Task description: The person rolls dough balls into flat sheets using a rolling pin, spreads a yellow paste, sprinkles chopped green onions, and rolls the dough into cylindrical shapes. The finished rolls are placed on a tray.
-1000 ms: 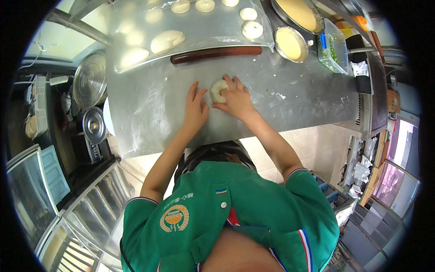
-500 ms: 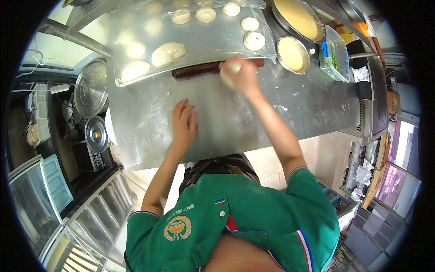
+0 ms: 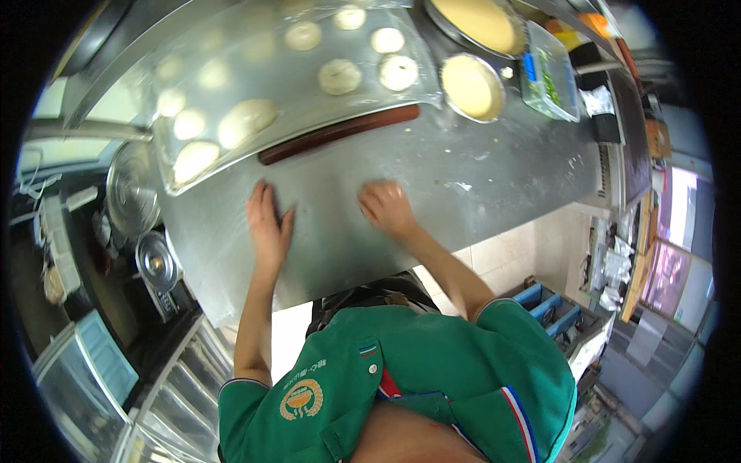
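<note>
My left hand (image 3: 268,225) lies on the steel worktop (image 3: 324,255), fingers stretched out and thumb apart, holding nothing. To its right my right hand (image 3: 388,208) is low over the worktop, its fingers loosely bent and a little apart, with nothing visible in them. Beyond both hands a dark red-brown rolling pin (image 3: 340,134) lies along the near edge of a film-covered tray (image 3: 224,171). Several pale dough rounds are on that tray, among them a dough round (image 3: 340,77) near its right side and a larger oval dough piece (image 3: 247,123) at the left.
At the back right stand a large metal bowl (image 3: 515,48) and a smaller bowl (image 3: 500,100), both with pale yellow contents. A clear tub (image 3: 570,108) of chopped greens sits beside them. Pot lids (image 3: 157,261) are left of the worktop. Flour smears and scraps dot the right side.
My right hand has let go of a dough piece and drawn back toward me; a dough round now lies on the tray beyond the rolling pin. The whole view has turned and shifted slightly.
</note>
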Action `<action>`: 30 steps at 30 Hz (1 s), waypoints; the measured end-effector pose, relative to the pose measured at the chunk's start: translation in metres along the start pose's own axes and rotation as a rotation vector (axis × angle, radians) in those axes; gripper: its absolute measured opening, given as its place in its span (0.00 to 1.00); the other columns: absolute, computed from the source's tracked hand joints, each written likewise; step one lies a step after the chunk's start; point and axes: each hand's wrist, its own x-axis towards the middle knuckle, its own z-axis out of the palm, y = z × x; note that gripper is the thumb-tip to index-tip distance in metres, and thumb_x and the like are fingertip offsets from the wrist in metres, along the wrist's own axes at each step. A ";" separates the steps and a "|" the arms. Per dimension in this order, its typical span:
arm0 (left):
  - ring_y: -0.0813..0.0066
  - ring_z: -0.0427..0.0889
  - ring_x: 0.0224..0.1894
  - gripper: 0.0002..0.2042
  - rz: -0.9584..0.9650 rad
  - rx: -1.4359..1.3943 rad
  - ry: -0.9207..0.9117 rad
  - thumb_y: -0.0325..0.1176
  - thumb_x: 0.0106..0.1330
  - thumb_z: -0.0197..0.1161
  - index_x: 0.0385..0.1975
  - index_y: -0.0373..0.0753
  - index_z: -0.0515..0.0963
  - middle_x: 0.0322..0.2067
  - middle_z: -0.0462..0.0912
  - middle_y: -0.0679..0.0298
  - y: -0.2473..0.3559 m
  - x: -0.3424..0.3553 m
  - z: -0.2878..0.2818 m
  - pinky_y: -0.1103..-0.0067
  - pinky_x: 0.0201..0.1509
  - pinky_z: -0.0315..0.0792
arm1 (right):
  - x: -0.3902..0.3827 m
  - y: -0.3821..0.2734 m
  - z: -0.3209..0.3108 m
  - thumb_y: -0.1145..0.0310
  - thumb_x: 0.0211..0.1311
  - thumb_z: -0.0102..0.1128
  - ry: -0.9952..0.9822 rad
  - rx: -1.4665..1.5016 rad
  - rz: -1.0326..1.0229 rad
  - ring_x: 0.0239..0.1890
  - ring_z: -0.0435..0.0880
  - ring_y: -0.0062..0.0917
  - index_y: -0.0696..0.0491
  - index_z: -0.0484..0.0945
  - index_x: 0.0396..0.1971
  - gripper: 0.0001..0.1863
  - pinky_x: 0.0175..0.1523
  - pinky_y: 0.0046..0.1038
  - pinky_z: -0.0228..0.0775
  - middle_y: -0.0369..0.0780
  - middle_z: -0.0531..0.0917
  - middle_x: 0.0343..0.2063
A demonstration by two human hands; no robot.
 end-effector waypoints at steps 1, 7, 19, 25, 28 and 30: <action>0.44 0.60 0.69 0.35 0.002 0.061 -0.039 0.36 0.58 0.69 0.64 0.30 0.64 0.68 0.60 0.45 0.004 -0.005 0.001 0.56 0.72 0.54 | -0.040 0.011 0.009 0.62 0.52 0.70 0.142 -0.018 -0.078 0.50 0.75 0.33 0.48 0.78 0.44 0.19 0.59 0.42 0.64 0.38 0.77 0.47; 0.45 0.53 0.73 0.50 0.134 0.249 -0.218 0.52 0.54 0.72 0.70 0.29 0.54 0.71 0.54 0.44 0.053 0.012 0.028 0.55 0.74 0.49 | -0.085 0.066 -0.050 0.54 0.53 0.70 0.180 -0.205 0.305 0.60 0.70 0.34 0.45 0.73 0.55 0.29 0.69 0.56 0.44 0.38 0.74 0.56; 0.49 0.52 0.74 0.56 0.374 0.167 -0.377 0.50 0.45 0.78 0.71 0.29 0.52 0.71 0.54 0.46 0.215 0.105 0.171 0.59 0.77 0.46 | -0.137 0.376 -0.158 0.46 0.59 0.63 0.423 -0.447 0.620 0.68 0.64 0.40 0.49 0.69 0.62 0.35 0.73 0.59 0.36 0.44 0.69 0.63; 0.43 0.53 0.73 0.57 0.239 0.087 -0.204 0.51 0.46 0.76 0.71 0.26 0.49 0.70 0.55 0.40 0.268 0.085 0.219 0.58 0.76 0.47 | -0.225 0.531 -0.232 0.49 0.65 0.59 0.707 -0.279 0.976 0.69 0.62 0.49 0.66 0.61 0.65 0.40 0.73 0.43 0.50 0.58 0.66 0.65; 0.40 0.57 0.70 0.51 0.213 0.078 -0.105 0.49 0.54 0.72 0.69 0.24 0.51 0.67 0.59 0.37 0.302 0.109 0.257 0.57 0.74 0.50 | -0.209 0.524 -0.236 0.55 0.67 0.59 0.529 -0.144 0.724 0.67 0.66 0.48 0.66 0.59 0.67 0.38 0.71 0.39 0.57 0.58 0.66 0.65; 0.42 0.56 0.71 0.50 0.244 0.048 -0.172 0.46 0.54 0.72 0.70 0.25 0.51 0.67 0.60 0.39 0.326 0.126 0.280 0.58 0.75 0.49 | -0.186 0.489 -0.218 0.61 0.65 0.61 0.444 0.053 0.550 0.67 0.67 0.47 0.63 0.60 0.68 0.36 0.71 0.37 0.58 0.55 0.66 0.66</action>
